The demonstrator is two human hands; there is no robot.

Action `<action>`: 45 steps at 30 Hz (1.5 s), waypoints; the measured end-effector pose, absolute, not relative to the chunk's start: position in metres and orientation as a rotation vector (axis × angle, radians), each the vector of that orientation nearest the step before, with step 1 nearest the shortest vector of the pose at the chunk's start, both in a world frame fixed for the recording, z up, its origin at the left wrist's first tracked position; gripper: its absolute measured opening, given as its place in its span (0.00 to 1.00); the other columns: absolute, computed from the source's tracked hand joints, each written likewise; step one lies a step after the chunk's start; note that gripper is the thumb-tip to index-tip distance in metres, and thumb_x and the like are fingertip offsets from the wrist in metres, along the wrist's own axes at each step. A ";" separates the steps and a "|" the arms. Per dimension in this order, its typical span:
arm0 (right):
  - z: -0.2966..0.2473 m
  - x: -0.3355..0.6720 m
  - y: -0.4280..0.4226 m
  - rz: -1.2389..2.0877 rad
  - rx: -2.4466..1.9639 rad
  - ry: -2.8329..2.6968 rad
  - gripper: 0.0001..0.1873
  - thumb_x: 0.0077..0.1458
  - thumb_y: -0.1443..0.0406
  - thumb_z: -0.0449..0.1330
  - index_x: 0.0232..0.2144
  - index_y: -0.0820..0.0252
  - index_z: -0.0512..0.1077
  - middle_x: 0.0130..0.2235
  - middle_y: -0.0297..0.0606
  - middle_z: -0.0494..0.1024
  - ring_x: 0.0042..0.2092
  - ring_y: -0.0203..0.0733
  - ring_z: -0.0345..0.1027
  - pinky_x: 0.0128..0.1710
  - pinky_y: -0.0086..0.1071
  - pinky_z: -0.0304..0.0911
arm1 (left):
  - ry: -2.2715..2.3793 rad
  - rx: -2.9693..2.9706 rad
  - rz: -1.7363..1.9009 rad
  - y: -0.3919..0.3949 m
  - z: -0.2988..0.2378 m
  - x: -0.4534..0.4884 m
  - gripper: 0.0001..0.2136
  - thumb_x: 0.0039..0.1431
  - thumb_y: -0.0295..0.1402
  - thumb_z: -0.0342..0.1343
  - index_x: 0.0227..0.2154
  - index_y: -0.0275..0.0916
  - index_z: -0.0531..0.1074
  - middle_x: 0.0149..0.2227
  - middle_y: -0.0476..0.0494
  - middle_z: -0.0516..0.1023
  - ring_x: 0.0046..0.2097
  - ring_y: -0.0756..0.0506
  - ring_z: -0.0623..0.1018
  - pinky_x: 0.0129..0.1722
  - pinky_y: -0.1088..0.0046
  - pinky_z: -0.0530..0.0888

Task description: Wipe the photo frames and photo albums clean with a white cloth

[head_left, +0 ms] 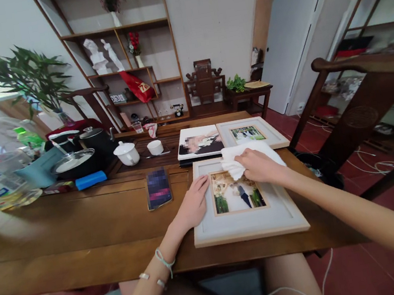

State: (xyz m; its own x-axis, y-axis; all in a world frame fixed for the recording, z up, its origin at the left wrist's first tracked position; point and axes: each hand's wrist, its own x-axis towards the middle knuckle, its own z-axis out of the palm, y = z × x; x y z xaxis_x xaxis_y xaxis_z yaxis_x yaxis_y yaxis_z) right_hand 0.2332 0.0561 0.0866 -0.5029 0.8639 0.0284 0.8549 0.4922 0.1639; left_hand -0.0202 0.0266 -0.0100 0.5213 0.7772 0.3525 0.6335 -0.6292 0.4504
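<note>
A picture frame [280, 216] with a pale wooden edge and a wide white border lies flat on the table in front of me. A small photo [241, 195] sits in its middle. My left hand [193, 206] rests with outstretched fingers on the frame's left side. At the frame's upper part, my right hand [260, 164] grips a crumpled white cloth [232, 159] and presses it against the surface. The cloth hides the frame's top edge. Just behind lie a second framed photo [276, 136] and a white-edged photo panel [194, 133].
A phone [157, 189] lies left of the frame on the wooden table [83, 237]. Farther left are a blue object [91, 180], a lidded pan [73, 163], a white teapot [126, 154] and a white cup [155, 148]. A wooden chair [359, 105] stands at the right.
</note>
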 end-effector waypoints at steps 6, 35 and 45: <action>0.094 0.174 0.063 0.155 1.446 2.783 0.16 0.53 0.72 0.51 0.42 0.69 0.73 0.41 0.55 0.78 0.44 0.53 0.70 0.36 0.35 0.60 | 1.192 2.502 0.798 0.027 -0.009 -0.018 0.28 0.57 0.19 0.41 0.62 0.34 0.60 0.63 0.33 0.60 0.66 0.38 0.57 0.64 0.49 0.58; 0.076 0.231 -0.032 0.181 1.406 2.677 0.21 0.45 0.78 0.51 0.42 0.70 0.73 0.42 0.55 0.78 0.52 0.58 0.66 0.51 0.46 0.60 | 1.265 2.472 0.766 0.026 -0.011 -0.018 0.28 0.57 0.18 0.41 0.62 0.34 0.60 0.64 0.35 0.60 0.66 0.40 0.57 0.65 0.52 0.58; 0.051 0.251 -0.054 -0.008 1.408 2.896 0.39 0.39 0.75 0.53 0.59 0.67 0.64 0.61 0.52 0.65 0.64 0.55 0.55 0.63 0.53 0.49 | 1.248 2.488 0.783 0.027 -0.012 -0.019 0.28 0.57 0.18 0.41 0.61 0.35 0.61 0.64 0.36 0.60 0.66 0.40 0.58 0.65 0.54 0.59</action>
State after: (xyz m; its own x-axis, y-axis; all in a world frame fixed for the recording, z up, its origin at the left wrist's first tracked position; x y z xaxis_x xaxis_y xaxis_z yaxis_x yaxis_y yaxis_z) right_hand 0.2510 -0.0537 0.0508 -0.6150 0.7856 0.0683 0.7852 0.6180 -0.0389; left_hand -0.0187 0.0266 -0.0117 0.4887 0.7982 0.3522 0.6643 -0.6021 0.4428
